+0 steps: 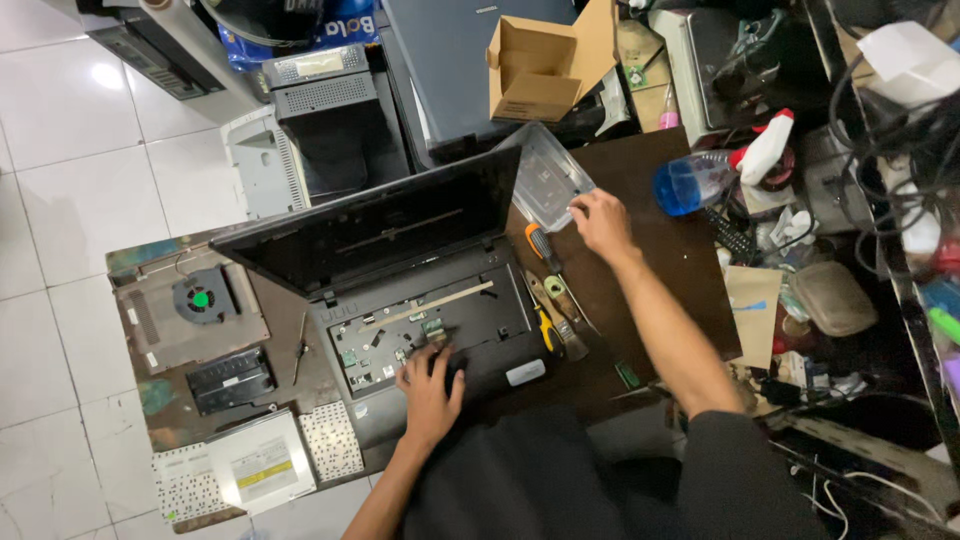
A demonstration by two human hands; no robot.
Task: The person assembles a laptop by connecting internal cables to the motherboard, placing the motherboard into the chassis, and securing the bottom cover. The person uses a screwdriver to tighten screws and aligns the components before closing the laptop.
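Resting flat and open-fingered on the dismantled laptop (420,300) at the tabletop's (660,230) centre, the left hand (430,385) steadies it while the right hand (600,222) fingers a clear plastic tray (545,175), which could tip and scatter small parts.

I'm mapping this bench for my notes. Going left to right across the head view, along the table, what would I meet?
Base panel with cooling fan → thin loose screwdriver → opened laptop under the left hand → orange-handled screwdriver → right hand on the clear plastic tray → blue spray bottle.
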